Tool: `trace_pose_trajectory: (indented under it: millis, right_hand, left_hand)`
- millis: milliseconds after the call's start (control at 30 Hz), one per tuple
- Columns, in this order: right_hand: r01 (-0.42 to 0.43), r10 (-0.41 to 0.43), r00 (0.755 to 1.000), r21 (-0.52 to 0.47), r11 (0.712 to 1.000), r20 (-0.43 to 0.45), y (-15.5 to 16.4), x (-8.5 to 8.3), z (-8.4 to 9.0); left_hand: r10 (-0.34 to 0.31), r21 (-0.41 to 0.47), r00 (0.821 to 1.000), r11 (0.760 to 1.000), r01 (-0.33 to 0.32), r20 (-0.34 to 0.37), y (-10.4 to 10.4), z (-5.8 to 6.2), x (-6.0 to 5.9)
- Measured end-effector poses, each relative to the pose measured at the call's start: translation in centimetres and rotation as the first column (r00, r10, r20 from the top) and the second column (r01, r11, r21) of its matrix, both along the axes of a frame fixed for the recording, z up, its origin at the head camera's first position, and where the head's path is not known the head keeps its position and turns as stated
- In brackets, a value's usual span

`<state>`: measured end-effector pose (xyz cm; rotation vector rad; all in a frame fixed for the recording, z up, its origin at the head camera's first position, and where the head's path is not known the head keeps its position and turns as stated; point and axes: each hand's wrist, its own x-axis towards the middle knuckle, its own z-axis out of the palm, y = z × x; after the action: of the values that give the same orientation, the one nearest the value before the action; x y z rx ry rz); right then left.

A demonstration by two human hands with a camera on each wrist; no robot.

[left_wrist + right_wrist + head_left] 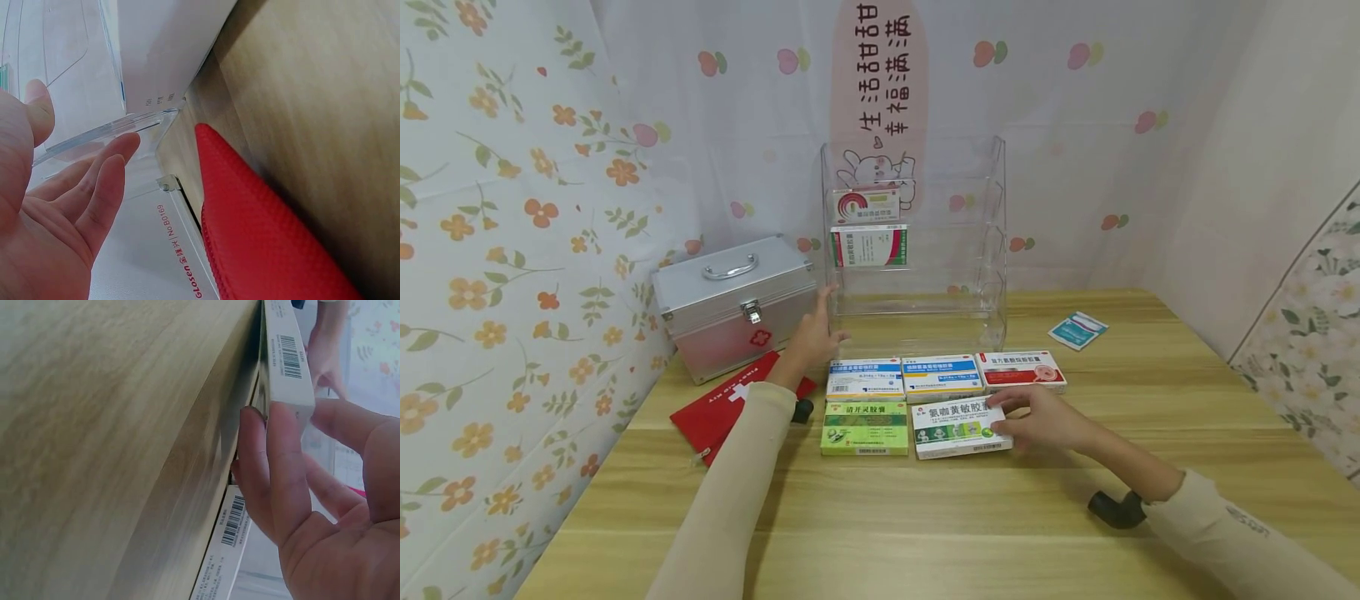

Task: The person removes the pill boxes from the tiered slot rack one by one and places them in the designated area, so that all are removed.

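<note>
While the right hand [1045, 421] pinches a white box [958, 429] between thumb and fingers, in front of the clear rack [943, 250], a green box [865, 429] lies beside that one. Closer to the rack runs a row — two blue-and-white boxes [942, 377] and a red-and-white box [1021, 370]. At the rack's left side is the left hand [811, 340], fingers loosely extended, grasping nothing; whether they touch it, I cannot tell. Left of the rack stands a silver case [737, 292].

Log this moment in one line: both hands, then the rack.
right hand: grips white-green box | left hand: at left side of clear rack | rack holds: red-swirl box above green-edged box
</note>
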<state>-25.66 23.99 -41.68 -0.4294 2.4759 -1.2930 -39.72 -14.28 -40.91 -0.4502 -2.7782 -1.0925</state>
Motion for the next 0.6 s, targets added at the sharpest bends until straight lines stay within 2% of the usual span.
trace_pose_trajectory:
  millis: [267,433,600]
  right_hand:
    - [0.028,-0.028,1.0,0.049,0.998,-0.001,-0.4,-0.2,0.0]
    - [0.034,-0.035,0.999,0.081,0.996,0.0,-0.8,0.0,0.3]
    - [0.028,-0.026,0.999,0.094,0.995,-0.028,-1.1,0.0,0.3]
  left_hand:
    - [0.009,-0.012,1.0,1.0,-0.009,-0.006,0.0,0.2,0.0]
    - [0.013,0.0,1.0,1.0,-0.013,0.017,0.0,0.1,0.1]
    - [0.003,0.012,1.0,1.0,-0.004,0.016,0.0,0.1,0.1]
